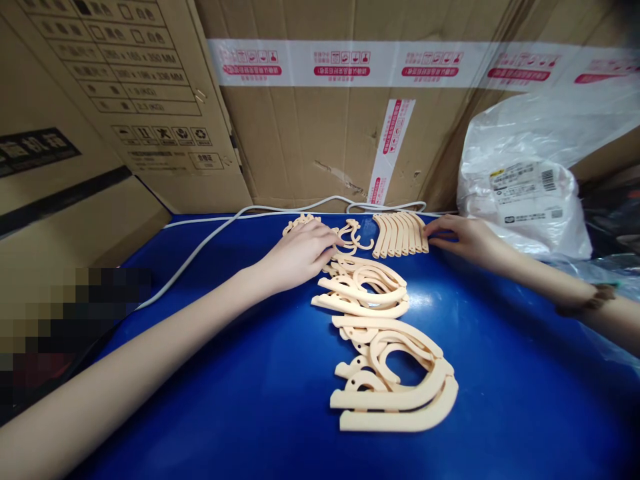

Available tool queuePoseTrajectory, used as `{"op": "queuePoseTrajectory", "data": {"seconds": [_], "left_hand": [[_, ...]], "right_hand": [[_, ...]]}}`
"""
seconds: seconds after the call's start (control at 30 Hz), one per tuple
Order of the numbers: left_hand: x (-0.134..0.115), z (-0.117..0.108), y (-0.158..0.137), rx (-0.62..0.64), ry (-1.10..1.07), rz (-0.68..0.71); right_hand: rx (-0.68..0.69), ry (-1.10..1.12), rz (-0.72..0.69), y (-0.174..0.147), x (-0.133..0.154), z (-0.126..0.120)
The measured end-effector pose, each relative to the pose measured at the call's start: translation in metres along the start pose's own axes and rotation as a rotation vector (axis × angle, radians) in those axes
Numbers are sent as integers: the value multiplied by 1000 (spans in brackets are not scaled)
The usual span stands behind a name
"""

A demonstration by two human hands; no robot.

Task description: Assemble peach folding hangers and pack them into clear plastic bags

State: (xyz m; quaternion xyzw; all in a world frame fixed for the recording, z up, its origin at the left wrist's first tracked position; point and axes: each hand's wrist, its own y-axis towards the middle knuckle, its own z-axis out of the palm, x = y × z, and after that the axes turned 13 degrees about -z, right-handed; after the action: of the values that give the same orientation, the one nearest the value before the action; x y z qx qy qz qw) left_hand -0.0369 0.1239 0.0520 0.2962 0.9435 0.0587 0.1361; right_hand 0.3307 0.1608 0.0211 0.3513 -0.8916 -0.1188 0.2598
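Observation:
Cream plastic folding-hanger parts lie on a blue table. My left hand (303, 252) reaches over a pile of small hooks (301, 221) at the back, its fingers curled together beside some loose hooks (354, 235); what its fingertips hold is hidden. At the right end of a neat row of curved hanger arms (399, 235), my right hand (457, 237) has thumb and fingers closed at the last arm's edge. Nearer to me, folded hangers lie in two overlapping groups: one middle group (367, 303) and one front group (400, 400).
Cardboard boxes (300, 147) wall off the back and left. A white cable (200, 247) runs along the rear edge and down the left side. On the right stands a clear plastic bag (525, 193) with a printed label, beside more crumpled plastic.

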Motion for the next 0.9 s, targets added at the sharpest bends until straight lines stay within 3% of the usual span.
{"op": "queuePoseTrajectory", "data": {"seconds": [0.33,0.43,0.57,0.7,0.9], "left_hand": [[-5,3,-4,34,23,-7],[-5,3,-7,43,7,-19],[-4,1,-6,52,-31,-26],[-9,-6,1,79,-330,-51],[-32,-21,13,80,-959,-312]], "right_hand": [[100,-58,-63,5,18,-10],[130,-188,-91,11,43,-14],[113,-259,-185,19,98,-4],[104,-70,-193,32,139,18],[-81,325,-53,65,144,21]]}}
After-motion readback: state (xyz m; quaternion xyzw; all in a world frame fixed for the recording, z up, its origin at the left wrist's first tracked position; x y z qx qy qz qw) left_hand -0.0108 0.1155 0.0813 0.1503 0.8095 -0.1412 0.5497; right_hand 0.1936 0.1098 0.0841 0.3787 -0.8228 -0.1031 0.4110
